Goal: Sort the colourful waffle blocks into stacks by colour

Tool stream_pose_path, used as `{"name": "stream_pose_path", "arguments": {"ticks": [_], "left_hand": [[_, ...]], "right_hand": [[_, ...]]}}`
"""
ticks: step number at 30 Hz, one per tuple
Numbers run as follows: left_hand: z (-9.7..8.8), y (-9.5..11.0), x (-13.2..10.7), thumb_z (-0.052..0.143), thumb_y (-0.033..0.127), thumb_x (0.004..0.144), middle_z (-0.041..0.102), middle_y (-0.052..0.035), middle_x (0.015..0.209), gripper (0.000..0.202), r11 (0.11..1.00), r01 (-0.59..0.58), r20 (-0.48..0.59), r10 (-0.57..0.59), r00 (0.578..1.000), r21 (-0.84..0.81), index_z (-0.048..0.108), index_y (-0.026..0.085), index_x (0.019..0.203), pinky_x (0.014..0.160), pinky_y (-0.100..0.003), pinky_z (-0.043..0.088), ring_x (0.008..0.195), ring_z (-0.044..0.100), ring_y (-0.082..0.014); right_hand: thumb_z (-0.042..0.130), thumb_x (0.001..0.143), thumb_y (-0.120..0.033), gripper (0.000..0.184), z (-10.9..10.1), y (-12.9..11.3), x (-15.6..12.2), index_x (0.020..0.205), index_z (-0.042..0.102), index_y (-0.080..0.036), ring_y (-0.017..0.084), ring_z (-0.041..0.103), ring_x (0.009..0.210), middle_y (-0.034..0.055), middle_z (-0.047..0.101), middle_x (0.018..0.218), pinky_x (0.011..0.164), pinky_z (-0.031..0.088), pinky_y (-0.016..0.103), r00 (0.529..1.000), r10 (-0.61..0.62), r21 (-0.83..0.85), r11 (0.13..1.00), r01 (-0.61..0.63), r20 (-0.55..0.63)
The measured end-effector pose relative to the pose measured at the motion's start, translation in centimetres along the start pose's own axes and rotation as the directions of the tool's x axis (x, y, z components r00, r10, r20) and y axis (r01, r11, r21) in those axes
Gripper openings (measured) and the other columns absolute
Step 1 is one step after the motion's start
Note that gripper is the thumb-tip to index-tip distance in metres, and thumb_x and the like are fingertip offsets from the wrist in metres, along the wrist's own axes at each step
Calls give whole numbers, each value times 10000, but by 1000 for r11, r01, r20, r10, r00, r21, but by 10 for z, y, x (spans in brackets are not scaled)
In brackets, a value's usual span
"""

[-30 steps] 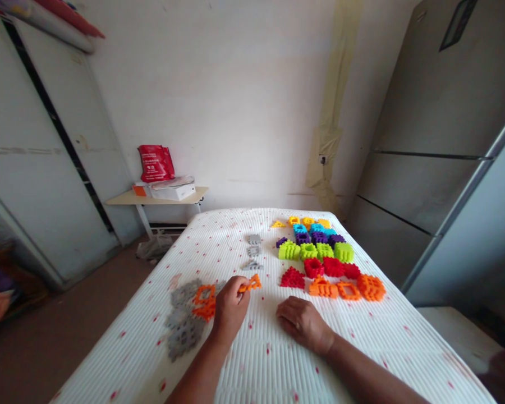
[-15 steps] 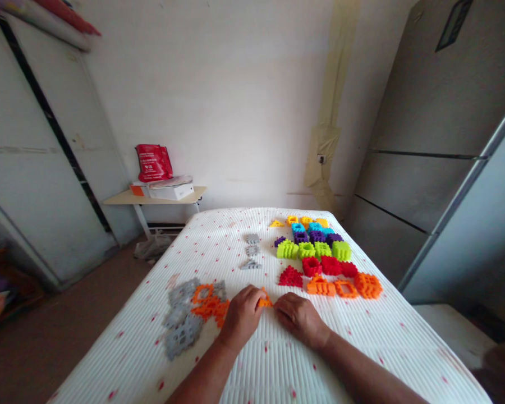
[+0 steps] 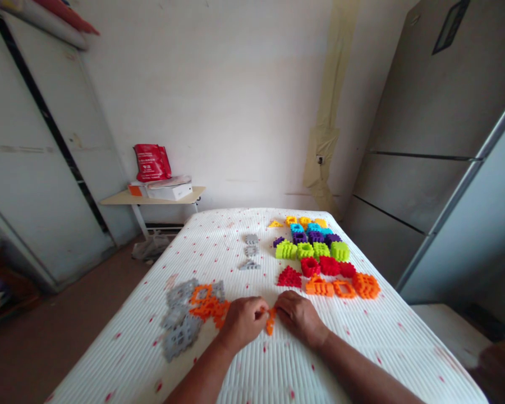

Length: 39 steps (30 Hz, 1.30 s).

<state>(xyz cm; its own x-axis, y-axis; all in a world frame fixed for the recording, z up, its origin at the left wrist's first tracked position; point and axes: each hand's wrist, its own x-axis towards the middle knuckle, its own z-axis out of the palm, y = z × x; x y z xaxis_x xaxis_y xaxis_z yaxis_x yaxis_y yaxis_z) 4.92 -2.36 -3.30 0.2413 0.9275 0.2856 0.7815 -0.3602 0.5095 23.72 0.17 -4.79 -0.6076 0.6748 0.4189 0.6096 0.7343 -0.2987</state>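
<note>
Between my left hand (image 3: 244,322) and my right hand (image 3: 298,317) a small orange plastic building piece (image 3: 270,321) hangs down, pinched by the fingers of both. Just left of my left hand lies a cluster of orange lattice pieces (image 3: 208,306), partly over flat grey lattice pieces (image 3: 180,328). Beyond my hands are rows of chunky interlocking blocks in red, orange, green, purple, blue and yellow (image 3: 315,258). A short column of small grey pieces (image 3: 250,252) sits left of those rows.
Everything lies on a white ribbed mattress with red flecks (image 3: 353,336), whose edges fall away left and right. A refrigerator (image 3: 421,168) stands at right. A small table (image 3: 151,199) with a white box and red bag stands against the far wall.
My hands have closed together around the orange piece, which my left hand held alone a second ago. The piece now points downward, and the view has shifted slightly.
</note>
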Motion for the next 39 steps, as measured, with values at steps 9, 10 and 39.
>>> {"name": "stream_pose_path", "arguments": {"ticks": [9,10,39], "left_hand": [[0,-7,4,504,116,734,635,-48,924,283,998,-17,-16,18,1000,60,662,205,952,835,-291,439,924,568,-177],[0,-8,4,493,118,746,634,-46,905,265,998,-27,2,27,1000,60,668,206,925,829,-287,440,912,570,-175],[2,-1,2,578,166,697,606,-11,684,48,989,-83,-33,88,996,127,586,182,653,614,-232,388,661,552,-136]], "right_hand": [[428,875,-133,207,-4,-2,1,753,591,-171,141,540,726,31,582,740,661,426,234,999,11,-6,1000,-12,-38],[424,878,-135,210,-4,-1,0,756,592,-171,139,541,724,31,581,740,660,426,232,999,14,-5,1000,-14,-42],[497,842,-170,113,-6,-3,-1,763,577,-180,142,535,720,31,589,752,631,418,231,999,35,-26,999,-36,-37]]}}
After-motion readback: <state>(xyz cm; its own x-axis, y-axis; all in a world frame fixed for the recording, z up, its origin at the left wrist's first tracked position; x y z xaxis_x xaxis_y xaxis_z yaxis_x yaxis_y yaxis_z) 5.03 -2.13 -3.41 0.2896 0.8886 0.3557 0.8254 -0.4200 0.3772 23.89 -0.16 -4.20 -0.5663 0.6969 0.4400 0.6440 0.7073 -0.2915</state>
